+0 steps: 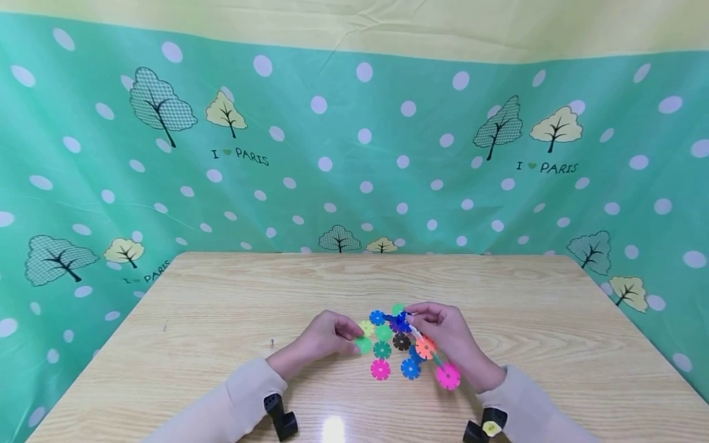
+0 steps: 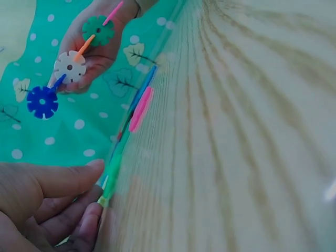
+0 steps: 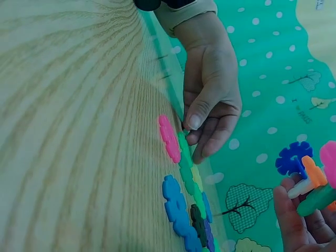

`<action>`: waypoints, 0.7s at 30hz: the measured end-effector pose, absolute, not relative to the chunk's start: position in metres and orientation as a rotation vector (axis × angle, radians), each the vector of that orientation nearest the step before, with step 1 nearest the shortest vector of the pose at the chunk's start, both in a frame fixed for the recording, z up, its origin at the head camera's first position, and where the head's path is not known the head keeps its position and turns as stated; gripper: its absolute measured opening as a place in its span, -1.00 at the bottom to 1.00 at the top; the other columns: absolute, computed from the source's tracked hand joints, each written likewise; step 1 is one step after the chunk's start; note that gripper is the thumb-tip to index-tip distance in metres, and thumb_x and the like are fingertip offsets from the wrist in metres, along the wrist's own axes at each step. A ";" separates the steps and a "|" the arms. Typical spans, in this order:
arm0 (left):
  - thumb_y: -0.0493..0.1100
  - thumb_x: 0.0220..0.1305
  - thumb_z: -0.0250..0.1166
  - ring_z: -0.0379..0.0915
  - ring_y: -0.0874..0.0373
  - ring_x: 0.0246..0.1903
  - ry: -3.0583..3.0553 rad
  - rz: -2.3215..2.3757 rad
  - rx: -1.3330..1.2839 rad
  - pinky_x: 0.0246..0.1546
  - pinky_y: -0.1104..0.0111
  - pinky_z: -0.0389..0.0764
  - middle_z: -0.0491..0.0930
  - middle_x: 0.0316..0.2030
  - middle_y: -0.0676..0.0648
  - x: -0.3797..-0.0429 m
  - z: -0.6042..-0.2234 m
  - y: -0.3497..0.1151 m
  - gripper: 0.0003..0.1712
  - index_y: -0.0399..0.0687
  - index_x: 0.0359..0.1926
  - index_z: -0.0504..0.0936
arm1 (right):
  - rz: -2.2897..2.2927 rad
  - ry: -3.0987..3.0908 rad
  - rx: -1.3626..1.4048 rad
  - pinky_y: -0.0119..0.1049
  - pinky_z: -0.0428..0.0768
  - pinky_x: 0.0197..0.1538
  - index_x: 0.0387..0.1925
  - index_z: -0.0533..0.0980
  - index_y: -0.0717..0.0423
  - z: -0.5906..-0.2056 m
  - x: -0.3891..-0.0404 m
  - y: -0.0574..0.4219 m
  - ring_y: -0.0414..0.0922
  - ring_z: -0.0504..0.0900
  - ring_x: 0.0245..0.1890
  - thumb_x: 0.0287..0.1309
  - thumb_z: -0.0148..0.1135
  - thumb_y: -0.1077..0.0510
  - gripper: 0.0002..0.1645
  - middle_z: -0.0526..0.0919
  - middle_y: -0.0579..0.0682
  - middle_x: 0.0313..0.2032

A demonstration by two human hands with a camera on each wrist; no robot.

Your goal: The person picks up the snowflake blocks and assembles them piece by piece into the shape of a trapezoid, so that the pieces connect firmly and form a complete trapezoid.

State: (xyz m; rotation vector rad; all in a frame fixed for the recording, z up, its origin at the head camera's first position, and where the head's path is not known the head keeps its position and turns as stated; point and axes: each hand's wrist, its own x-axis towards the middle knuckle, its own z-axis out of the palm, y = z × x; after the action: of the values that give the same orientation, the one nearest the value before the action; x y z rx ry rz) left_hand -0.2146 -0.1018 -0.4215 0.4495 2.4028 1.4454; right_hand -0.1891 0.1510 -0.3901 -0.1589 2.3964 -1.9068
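Flat on the table lies a figure of interlocked plastic snowflake discs, with a pink disc [image 1: 380,369], a teal disc [image 1: 381,350], a black disc [image 1: 401,341] and a blue disc [image 1: 410,368] among them. My left hand [image 1: 324,337] pinches a light green disc [image 1: 363,345] at the figure's left edge between thumb and fingers. Raised above the figure's right side, my right hand [image 1: 447,329] holds a chain of slotted discs. This chain joins a dark blue disc [image 2: 42,102], a white disc [image 2: 70,67], an orange disc [image 1: 425,347], a green disc [image 2: 98,30] and a pink disc [image 1: 448,376].
The wood-grain table [image 1: 232,295] reaches back to a green dotted cloth [image 1: 343,135] printed with trees. Black wrist devices sit on both forearms, the left one [image 1: 281,418] and the right one [image 1: 485,426] close to the table's near side.
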 end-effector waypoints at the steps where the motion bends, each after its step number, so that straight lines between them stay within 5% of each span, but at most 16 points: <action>1: -0.30 -0.11 0.48 0.49 0.21 -0.34 2.411 1.438 0.460 -0.33 0.44 0.57 0.66 -0.35 0.02 -0.215 -0.422 -0.102 -0.69 -0.15 -0.23 0.69 | -1.905 2.397 -0.159 -0.46 0.57 -0.31 -0.08 0.56 0.31 -0.390 -0.189 0.151 -0.24 0.58 -0.41 0.13 0.26 0.27 -0.70 0.69 0.05 -0.37; 21: -0.31 -0.09 0.48 0.42 0.24 -0.39 2.433 1.340 0.703 -0.41 0.50 0.50 0.65 -0.33 0.08 -0.219 -0.431 -0.105 -0.69 -0.07 -0.22 0.70 | -1.897 2.404 -0.183 -0.47 0.53 -0.38 -0.10 0.56 0.31 -0.392 -0.190 0.148 -0.23 0.56 -0.45 0.13 0.26 0.27 -0.71 0.68 0.06 -0.39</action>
State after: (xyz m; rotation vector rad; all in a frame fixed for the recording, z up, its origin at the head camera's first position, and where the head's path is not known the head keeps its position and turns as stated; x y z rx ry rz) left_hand -0.2190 -0.1046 -0.4314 0.7026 2.4327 1.3401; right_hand -0.1896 0.1475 -0.3922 -0.1826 2.4036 -1.8973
